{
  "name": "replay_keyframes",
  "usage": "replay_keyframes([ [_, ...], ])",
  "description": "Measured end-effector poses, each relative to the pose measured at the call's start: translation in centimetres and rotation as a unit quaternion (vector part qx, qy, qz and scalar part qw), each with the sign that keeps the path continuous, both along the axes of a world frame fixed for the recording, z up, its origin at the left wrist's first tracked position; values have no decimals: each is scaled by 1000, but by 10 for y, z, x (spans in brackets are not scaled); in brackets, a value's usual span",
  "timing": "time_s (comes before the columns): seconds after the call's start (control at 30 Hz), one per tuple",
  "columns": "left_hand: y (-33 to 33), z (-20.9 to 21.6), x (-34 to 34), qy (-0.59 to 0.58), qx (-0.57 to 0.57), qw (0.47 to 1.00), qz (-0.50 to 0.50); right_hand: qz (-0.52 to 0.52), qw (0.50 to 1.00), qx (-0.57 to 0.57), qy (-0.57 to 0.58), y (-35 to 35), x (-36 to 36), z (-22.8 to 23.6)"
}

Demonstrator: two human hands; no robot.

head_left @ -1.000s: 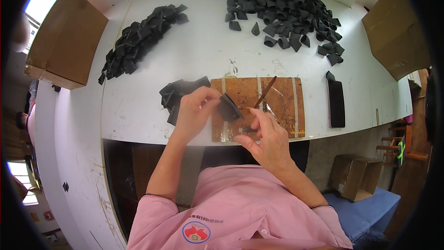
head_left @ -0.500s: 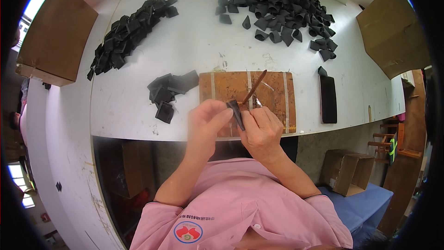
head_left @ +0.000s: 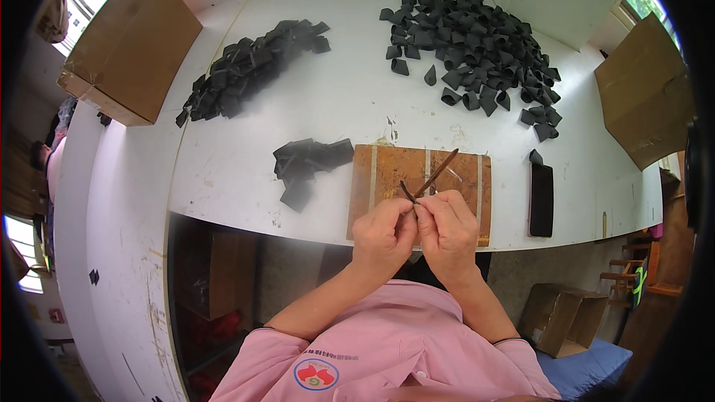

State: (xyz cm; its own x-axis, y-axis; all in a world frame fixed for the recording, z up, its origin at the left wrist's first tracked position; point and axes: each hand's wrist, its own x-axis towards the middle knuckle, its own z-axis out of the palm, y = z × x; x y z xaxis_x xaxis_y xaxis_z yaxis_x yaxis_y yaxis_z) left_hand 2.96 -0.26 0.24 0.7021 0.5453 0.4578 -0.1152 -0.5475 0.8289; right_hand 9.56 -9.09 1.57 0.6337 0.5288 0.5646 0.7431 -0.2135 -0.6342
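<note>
My left hand [head_left: 383,232] and my right hand [head_left: 449,229] meet at the near part of a worn brown board [head_left: 381,179] with pale strips across it. Fingertips of both are pinched together on a small black fabric piece [head_left: 407,191], whose thin curved edge shows above them. The fingers cover the rest of it. Just beyond them a brown stick [head_left: 439,170] slants up to the right over the board; its lower end is beside the piece, and I cannot tell whether it touches. Several flat black pieces [head_left: 302,167] lie left of the board.
Farther left is a heap of flat black pieces [head_left: 238,78]. A larger pile of rolled, cone-shaped black pieces [head_left: 477,45] is at the far right. A phone [head_left: 541,199] lies right of the board. Cardboard boxes [head_left: 141,45] stand at both sides of the white table [head_left: 350,97].
My left hand has come in closer to my right, and both now pinch the black piece, which shows less above the fingers. The whole view has shifted, with the table lower and further right.
</note>
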Motion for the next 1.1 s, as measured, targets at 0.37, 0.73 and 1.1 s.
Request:
replay_keyframes([
  [0.37, 26, 16, 3, -30, -683, 684, -254, 73, 881, 136, 447, -5, 17, -14],
  [0.73, 24, 33, 27, -70, -620, 765, -156, 208, 781, 128, 575, -9, 40, 15],
  [1.1, 31, 42, 44, -56, -633, 743, -209, 283, 783, 137, 536, 12, 74, 18],
])
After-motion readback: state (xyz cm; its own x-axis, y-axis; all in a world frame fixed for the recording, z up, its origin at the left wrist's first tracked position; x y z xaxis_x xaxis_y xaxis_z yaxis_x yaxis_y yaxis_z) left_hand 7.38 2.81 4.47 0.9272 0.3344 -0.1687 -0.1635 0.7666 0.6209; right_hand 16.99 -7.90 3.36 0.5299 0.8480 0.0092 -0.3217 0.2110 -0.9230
